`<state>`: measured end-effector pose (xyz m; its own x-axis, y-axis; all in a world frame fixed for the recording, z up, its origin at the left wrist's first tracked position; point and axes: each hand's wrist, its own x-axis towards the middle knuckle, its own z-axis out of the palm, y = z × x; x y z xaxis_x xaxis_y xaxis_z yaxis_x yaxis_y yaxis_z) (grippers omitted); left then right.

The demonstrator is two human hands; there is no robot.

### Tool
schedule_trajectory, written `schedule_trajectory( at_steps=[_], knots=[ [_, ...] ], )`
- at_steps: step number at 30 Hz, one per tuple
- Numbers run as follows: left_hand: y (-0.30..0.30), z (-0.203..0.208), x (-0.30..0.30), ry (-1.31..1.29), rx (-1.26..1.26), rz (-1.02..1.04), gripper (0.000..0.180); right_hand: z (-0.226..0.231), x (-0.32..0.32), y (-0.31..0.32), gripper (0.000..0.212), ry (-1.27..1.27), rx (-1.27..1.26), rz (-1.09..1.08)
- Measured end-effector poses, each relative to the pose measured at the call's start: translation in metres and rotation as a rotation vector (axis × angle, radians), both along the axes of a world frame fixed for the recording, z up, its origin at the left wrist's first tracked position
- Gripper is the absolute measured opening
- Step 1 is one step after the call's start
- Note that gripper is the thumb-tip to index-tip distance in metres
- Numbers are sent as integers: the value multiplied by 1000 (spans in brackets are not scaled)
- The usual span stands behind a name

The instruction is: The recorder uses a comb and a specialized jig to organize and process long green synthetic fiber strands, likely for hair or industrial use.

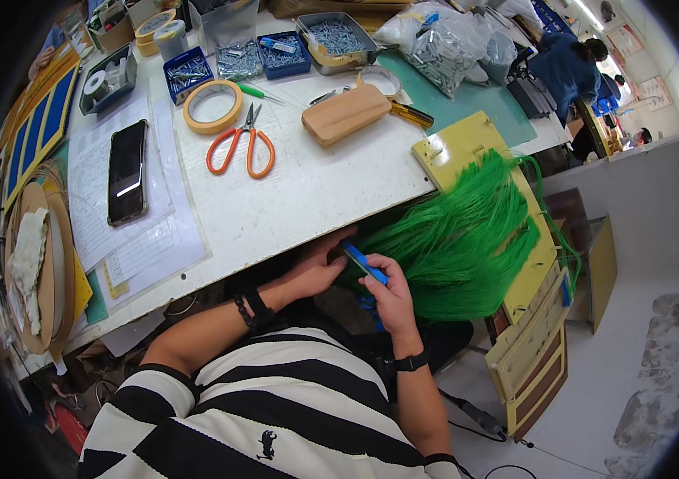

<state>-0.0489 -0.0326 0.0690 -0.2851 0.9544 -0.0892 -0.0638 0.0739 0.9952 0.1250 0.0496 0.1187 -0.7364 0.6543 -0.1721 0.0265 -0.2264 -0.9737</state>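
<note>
Just below the table's front edge, my right hand (pixel 392 302) grips a slim blue tool (pixel 365 263), which looks like a utility knife, slanting up and left. My left hand (pixel 317 271) is by the tool's tip, its thumb bent toward it. The left fingers curl in shadow near the table edge, and whatever they hold is hidden. A large bundle of long green wires (pixel 459 247) fans out right of my hands, lying over a yellow board (pixel 453 152). Something blue hangs dimly beneath my right hand.
On the white table (pixel 220 211) are orange-handled scissors (pixel 242 152), a tape roll (pixel 212 107), a phone (pixel 127 172), a wooden block (pixel 346 115) and a screwdriver (pixel 411 114). Screw bins (pixel 283 56) line the back. Yellow frames (pixel 527 359) stand at right. A co-worker (pixel 565 72) is far right.
</note>
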Motion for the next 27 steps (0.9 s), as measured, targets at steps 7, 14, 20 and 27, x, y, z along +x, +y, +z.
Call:
schedule_trajectory(
  at_steps=[7,14,20,27],
  knots=[
    [10,2,-2,432,99,45,26,-3,18,-1,27,91,-145,-70],
    [9,4,2,463,127,77,19,-11,16,-3,20,143,-162,-236],
    [7,7,4,438,133,87,22,-17,12,1,18,145,-267,-293],
    [11,-7,8,293,-16,72,31,-16,7,-3,21,158,-294,-285]
  ],
)
